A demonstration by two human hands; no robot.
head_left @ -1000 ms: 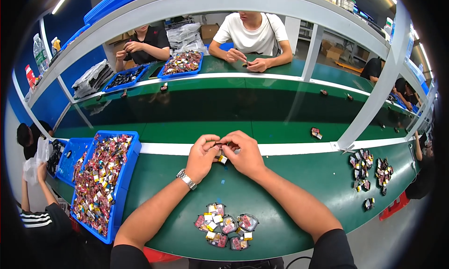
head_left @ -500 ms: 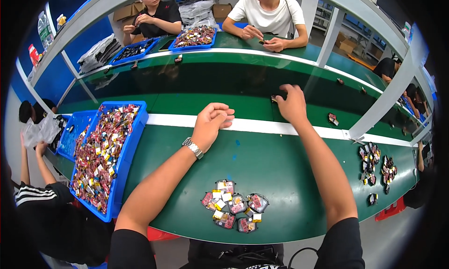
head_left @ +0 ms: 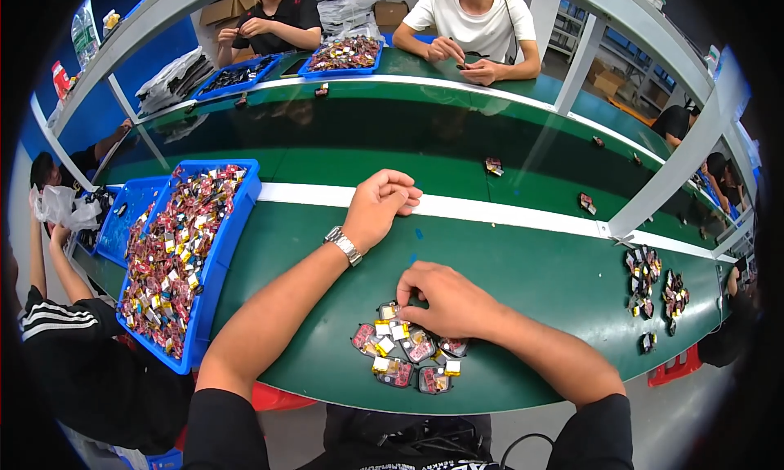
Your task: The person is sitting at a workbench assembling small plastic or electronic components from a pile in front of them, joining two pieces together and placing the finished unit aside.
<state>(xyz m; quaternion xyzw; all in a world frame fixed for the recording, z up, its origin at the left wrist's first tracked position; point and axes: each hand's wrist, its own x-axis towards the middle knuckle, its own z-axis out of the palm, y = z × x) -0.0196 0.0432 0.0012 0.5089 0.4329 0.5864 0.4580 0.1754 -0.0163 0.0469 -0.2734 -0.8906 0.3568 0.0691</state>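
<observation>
My right hand (head_left: 447, 300) is over the pile on the green worktop, thumb and index finger pinching a small black-cased electronic unit (head_left: 388, 311) at the pile's top edge. Several similar units lie around it, with red circuit boards and silver-and-yellow battery cells; one (head_left: 394, 374) sits at the lower left. Part of the pile is hidden under my palm. My left hand (head_left: 380, 210), with a metal watch on its wrist, rests by the white rail (head_left: 457, 209). Its fingers are curled together and nothing shows in them.
A blue tray (head_left: 219, 282) heaped with circuit boards and cells stands at left. More units (head_left: 643, 274) lie at right. Beyond the rail, a green conveyor belt carries scattered units (head_left: 493, 166). A metal frame post (head_left: 665, 176) rises at right. Co-workers sit opposite and at both sides.
My right hand has drawn back from the belt to the pile on the worktop. A unit on the belt now shows where that hand was. My left hand has barely moved.
</observation>
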